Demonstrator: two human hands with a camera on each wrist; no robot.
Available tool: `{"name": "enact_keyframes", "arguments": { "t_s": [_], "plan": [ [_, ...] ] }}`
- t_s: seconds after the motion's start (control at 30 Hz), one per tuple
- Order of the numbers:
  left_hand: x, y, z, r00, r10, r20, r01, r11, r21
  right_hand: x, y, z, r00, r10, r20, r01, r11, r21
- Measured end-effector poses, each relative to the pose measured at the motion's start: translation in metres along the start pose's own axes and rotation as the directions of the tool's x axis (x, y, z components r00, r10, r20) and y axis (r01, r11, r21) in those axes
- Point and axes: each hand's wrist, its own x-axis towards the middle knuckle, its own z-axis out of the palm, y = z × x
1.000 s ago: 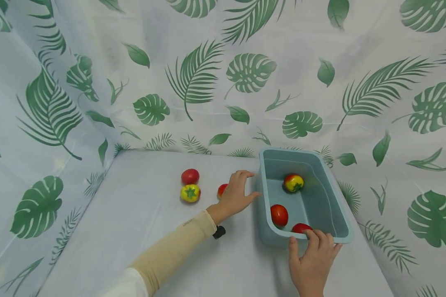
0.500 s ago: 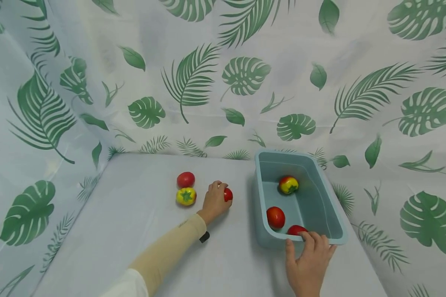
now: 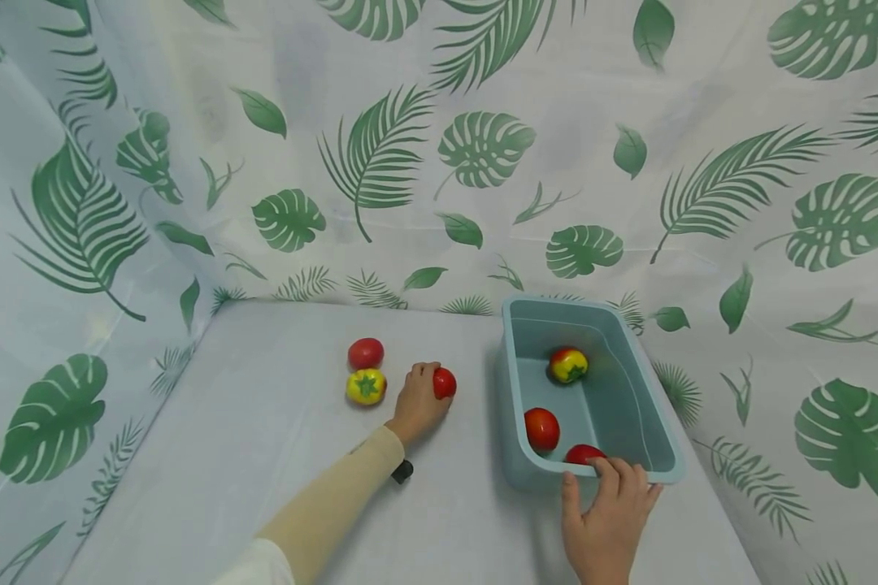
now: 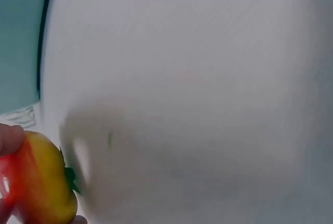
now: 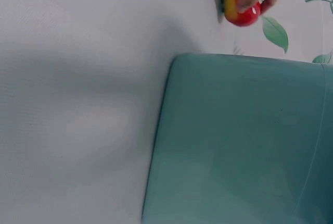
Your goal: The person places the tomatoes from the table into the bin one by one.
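In the head view my left hand (image 3: 419, 404) grips a red-and-yellow toy fruit (image 3: 444, 383) on or just above the table. Its green leafy top (image 4: 71, 178) shows in the left wrist view, with fingertips around the fruit. The right wrist view also shows this fruit (image 5: 242, 6) in the left hand's grasp. My right hand (image 3: 606, 520) holds the near rim of a blue-green plastic bin (image 3: 515, 390), its fingers hooked over the edge. Inside are a red-and-yellow fruit (image 3: 568, 365), a tomato-like red fruit (image 3: 542, 429) and a red fruit (image 3: 584, 455) near the right fingertips.
Left of the left hand, a red fruit (image 3: 366, 353) lies behind a yellow fruit with a green top (image 3: 366, 387). A leaf-print curtain (image 3: 380, 162) hangs behind and along both sides of the white table (image 3: 263, 390).
My left hand has come away from beside the bin, moved left and taken hold of the red-and-yellow fruit. The right hand stays on the bin's rim.
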Motion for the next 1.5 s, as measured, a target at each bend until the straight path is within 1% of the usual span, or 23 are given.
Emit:
{"name": "enact_keyframes", "arguments": {
  "t_s": [0.17, 0.3, 0.37, 0.4, 0.47, 0.57, 0.67, 0.77, 0.8, 0.87, 1.0, 1.07, 1.2, 1.23, 1.33, 1.4, 1.47, 1.5],
  "plan": [
    [0.004, 0.004, -0.012, 1.000, 0.005, 0.003, -0.005, 1.000, -0.012, 0.002, 0.002, 0.000, 1.000, -0.019, -0.015, 0.019, 1.000, 0.008],
    [0.007, 0.013, -0.026, 1.000, 0.013, -0.004, -0.013, 0.999, -0.035, 0.002, 0.003, 0.000, 1.000, -0.018, -0.010, 0.018, 1.000, 0.004],
    [0.006, 0.021, -0.034, 1.000, 0.016, -0.007, -0.016, 0.996, -0.087, 0.001, 0.003, -0.001, 1.000, -0.016, -0.011, 0.016, 1.000, 0.002],
    [0.005, 0.026, -0.038, 1.000, 0.015, -0.005, -0.015, 0.992, -0.127, 0.000, 0.003, -0.001, 1.000, -0.017, -0.015, 0.017, 1.000, 0.002],
    [0.002, 0.038, -0.045, 1.000, 0.021, -0.005, -0.021, 0.976, -0.216, -0.001, 0.004, -0.001, 1.000, -0.009, -0.013, 0.009, 1.000, -0.004],
    [-0.003, 0.062, -0.053, 0.999, 0.041, -0.011, -0.042, 0.937, -0.348, -0.002, 0.005, -0.003, 1.000, 0.011, -0.003, -0.011, 1.000, -0.013],
    [-0.006, 0.084, -0.061, 0.997, 0.070, -0.025, -0.074, 0.904, -0.421, -0.001, 0.004, -0.004, 1.000, 0.024, 0.010, -0.023, 1.000, -0.020],
    [-0.009, 0.104, -0.067, 0.993, 0.111, -0.046, -0.120, 0.874, -0.470, 0.000, 0.003, -0.005, 1.000, 0.020, 0.003, -0.020, 1.000, -0.019],
    [-0.011, 0.109, -0.069, 0.990, 0.134, -0.052, -0.142, 0.865, -0.481, 0.000, 0.002, -0.005, 1.000, 0.021, 0.002, -0.021, 1.000, -0.020],
    [-0.014, 0.120, -0.071, 0.982, 0.182, -0.055, -0.185, 0.856, -0.483, -0.001, 0.000, -0.005, 1.000, 0.022, -0.003, -0.022, 1.000, -0.020],
    [-0.021, 0.138, -0.071, 0.963, 0.269, -0.025, -0.249, 0.849, -0.467, -0.002, -0.002, -0.004, 1.000, 0.026, -0.010, -0.026, 1.000, -0.017],
    [-0.023, 0.146, -0.070, 0.956, 0.294, -0.013, -0.267, 0.846, -0.462, -0.002, -0.002, -0.003, 1.000, 0.025, -0.010, -0.025, 1.000, -0.014],
    [-0.027, 0.156, -0.065, 0.942, 0.336, 0.005, -0.294, 0.830, -0.474, -0.002, -0.003, -0.001, 1.000, 0.025, -0.005, -0.025, 1.000, -0.017],
    [-0.029, 0.159, -0.064, 0.937, 0.350, 0.016, -0.301, 0.827, -0.475, -0.002, -0.003, -0.001, 1.000, 0.025, -0.003, -0.025, 0.999, -0.021],
    [-0.033, 0.165, -0.058, 0.913, 0.407, 0.042, -0.340, 0.811, -0.476, -0.002, -0.003, -0.001, 1.000, 0.026, -0.003, -0.026, 0.999, -0.025],
    [-0.036, 0.170, -0.054, 0.899, 0.434, 0.054, -0.360, 0.805, -0.471, -0.002, -0.003, -0.002, 1.000, 0.024, -0.004, -0.024, 0.999, -0.026],
    [-0.039, 0.174, -0.051, 0.889, 0.453, 0.061, -0.372, 0.795, -0.479, -0.002, -0.003, -0.002, 1.000, 0.021, -0.005, -0.021, 0.999, -0.025],
    [-0.041, 0.176, -0.049, 0.887, 0.455, 0.071, -0.368, 0.793, -0.485, -0.002, -0.003, -0.002, 1.000, 0.020, -0.005, -0.020, 0.999, -0.026]
  ]
}}
